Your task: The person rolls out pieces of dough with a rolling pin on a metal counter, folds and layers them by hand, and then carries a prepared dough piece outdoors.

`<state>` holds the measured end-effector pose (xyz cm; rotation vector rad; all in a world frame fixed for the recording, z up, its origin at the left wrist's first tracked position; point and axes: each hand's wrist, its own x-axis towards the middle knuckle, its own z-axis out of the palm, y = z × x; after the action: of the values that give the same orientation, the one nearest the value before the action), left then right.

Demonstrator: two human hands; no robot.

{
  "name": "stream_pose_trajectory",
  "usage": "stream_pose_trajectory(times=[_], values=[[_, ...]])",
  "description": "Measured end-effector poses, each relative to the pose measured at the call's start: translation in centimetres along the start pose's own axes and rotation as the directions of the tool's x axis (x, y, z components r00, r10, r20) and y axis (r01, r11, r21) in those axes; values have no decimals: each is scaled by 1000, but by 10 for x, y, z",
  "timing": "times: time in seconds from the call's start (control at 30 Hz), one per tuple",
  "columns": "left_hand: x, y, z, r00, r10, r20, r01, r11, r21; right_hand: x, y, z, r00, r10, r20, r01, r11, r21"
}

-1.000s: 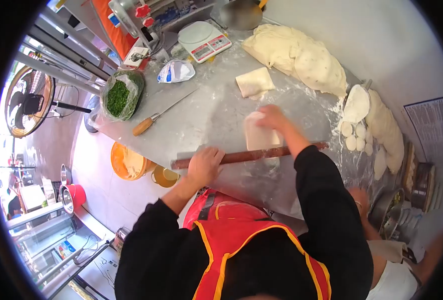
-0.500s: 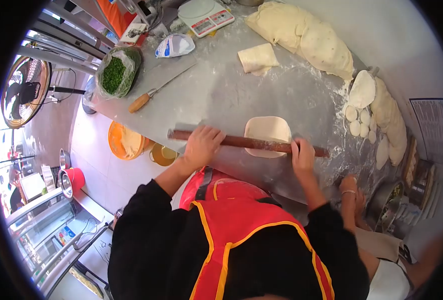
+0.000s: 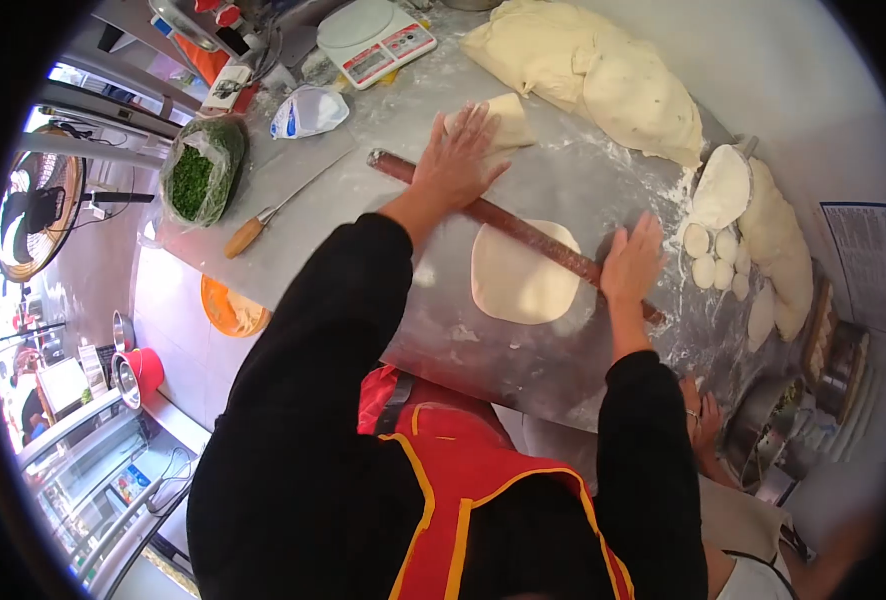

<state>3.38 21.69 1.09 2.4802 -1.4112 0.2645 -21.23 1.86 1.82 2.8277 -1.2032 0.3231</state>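
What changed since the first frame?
Brown wooden rolling pin swung from nearly level to slanting, left end away, across the flat cream dough sheet. Right hand went from sheet to pin; left hand stayed on the pin. White plastic scale and folded dough slab stayed put.

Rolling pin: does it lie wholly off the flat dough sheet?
No, the rolling pin slants across the upper part of the flat dough sheet, with dough showing on both sides of it.

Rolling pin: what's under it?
The rolling pin crosses the flat dough, which shows on both sides of it; past the dough, grey table shows alongside. The strip directly beneath is covered, and the left hand and right hand hide more.
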Motion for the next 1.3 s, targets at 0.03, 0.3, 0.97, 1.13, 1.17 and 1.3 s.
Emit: stream_pose_trajectory(times=[0.03, 0.3, 0.97, 1.13, 1.17, 1.3], values=[[2, -3, -3, 1000, -1, -6, 1, 1000, -5, -9, 0, -2, 1000, -23, 14, 23, 999, 38], [-190, 15, -80, 959, -42, 279, 98, 977, -191, -219, -22, -46, 985, -160, 58, 138, 949, 282], [-149, 16, -115, 914, 313, 259, -215, 914, -344, -26, -54, -10, 661, 81, 746, -666, 521, 533], [-186, 28, -120, 906, 261, 333, -128, 919, -373, -60, -66, -6, 959, -168, 227, 1, 805, 593], [-190, 30, -120, 902, 252, 352, -107, 917, -383, -65, -71, -31, 944, -165, 286, -54, 779, 625], [-190, 40, -131, 873, 269, 407, -95, 912, -398, -63, -32, -81, 909, -52, 414, -365, 380, 850]])
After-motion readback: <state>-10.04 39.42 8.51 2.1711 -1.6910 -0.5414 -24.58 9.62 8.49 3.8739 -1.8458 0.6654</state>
